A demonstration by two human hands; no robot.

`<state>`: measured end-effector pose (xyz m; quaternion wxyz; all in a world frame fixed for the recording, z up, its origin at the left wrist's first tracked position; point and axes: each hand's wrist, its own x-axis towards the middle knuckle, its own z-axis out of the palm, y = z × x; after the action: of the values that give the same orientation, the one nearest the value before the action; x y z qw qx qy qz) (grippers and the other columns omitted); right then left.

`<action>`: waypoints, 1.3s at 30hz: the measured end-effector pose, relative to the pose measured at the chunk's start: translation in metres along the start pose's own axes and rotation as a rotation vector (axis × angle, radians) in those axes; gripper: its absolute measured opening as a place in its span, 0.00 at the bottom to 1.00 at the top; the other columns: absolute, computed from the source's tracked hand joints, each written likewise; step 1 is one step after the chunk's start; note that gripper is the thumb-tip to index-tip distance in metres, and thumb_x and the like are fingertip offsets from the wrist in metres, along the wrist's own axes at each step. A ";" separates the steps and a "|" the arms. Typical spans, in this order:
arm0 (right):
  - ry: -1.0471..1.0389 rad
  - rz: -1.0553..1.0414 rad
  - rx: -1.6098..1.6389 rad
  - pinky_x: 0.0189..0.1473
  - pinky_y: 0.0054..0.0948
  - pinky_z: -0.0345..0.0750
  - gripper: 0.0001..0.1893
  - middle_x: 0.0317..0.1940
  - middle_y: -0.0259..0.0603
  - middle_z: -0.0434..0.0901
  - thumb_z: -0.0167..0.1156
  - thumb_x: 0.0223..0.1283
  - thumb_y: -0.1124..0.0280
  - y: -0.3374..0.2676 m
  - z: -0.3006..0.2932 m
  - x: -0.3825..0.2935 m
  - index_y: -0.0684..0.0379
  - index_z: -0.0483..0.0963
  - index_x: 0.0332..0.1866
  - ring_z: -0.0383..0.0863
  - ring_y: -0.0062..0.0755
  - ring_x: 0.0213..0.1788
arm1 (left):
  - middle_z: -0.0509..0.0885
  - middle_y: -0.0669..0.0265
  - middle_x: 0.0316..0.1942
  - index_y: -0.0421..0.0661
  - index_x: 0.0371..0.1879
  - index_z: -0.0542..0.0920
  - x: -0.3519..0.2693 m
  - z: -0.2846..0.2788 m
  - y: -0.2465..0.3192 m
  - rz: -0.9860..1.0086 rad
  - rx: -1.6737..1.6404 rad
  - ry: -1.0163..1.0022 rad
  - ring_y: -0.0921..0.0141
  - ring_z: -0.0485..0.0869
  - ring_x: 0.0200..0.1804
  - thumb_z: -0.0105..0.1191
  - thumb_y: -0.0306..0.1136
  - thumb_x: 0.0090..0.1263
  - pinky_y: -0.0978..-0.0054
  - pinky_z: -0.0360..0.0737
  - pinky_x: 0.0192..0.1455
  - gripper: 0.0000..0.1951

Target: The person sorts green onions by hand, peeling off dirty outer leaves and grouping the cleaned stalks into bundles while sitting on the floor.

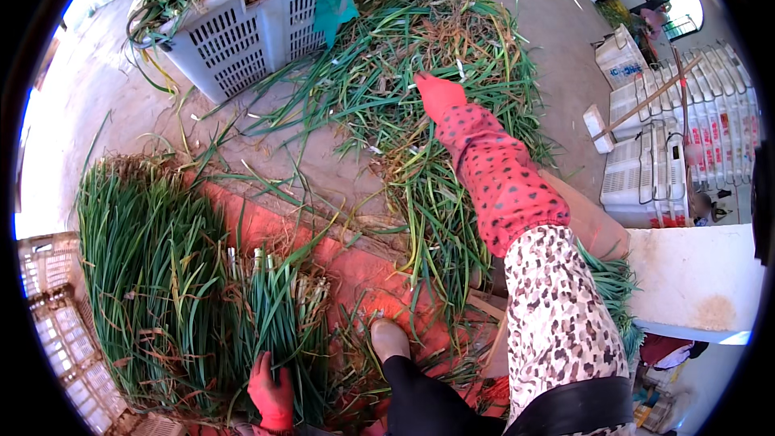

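Observation:
My left hand [270,393] wears a red glove and lies against the leaves of a bunch of green garlic chives or similar greens [281,309], thumb apart from the fingers. To its left stretches a wide, dense row of the same greens [151,278], roots toward the top. My right hand [441,97], also in a red glove, reaches out over a big heap of loose leaves and dry brown trimmings [393,48]. Its fingers are partly hidden, so their grip is unclear. A red sleeve cover with dark spots [502,169] runs up this arm.
Beyond the row stands a white slatted plastic crate [242,48] filled with trimmings. Red sheeting [363,266] covers the ground near my shoe [389,339]. At right are stacked white crates [642,169], a wooden-handled tool [648,97] and a white ledge [690,278].

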<state>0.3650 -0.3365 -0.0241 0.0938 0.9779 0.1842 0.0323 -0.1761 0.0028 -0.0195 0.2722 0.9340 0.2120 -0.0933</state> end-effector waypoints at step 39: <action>0.195 -0.155 1.392 0.26 0.32 0.74 0.15 0.20 0.38 0.77 0.65 0.57 0.56 -0.154 -0.208 -0.193 0.58 0.76 0.34 0.78 0.30 0.22 | 0.83 0.59 0.47 0.34 0.56 0.73 0.104 -0.056 0.253 0.141 -1.225 -0.218 0.69 0.82 0.48 0.55 0.26 0.68 0.74 0.76 0.53 0.18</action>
<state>0.1111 -0.2307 0.1439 -0.5683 0.7873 0.2388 -0.0126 0.0332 -0.1230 0.1160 0.7837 0.6052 0.1359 -0.0315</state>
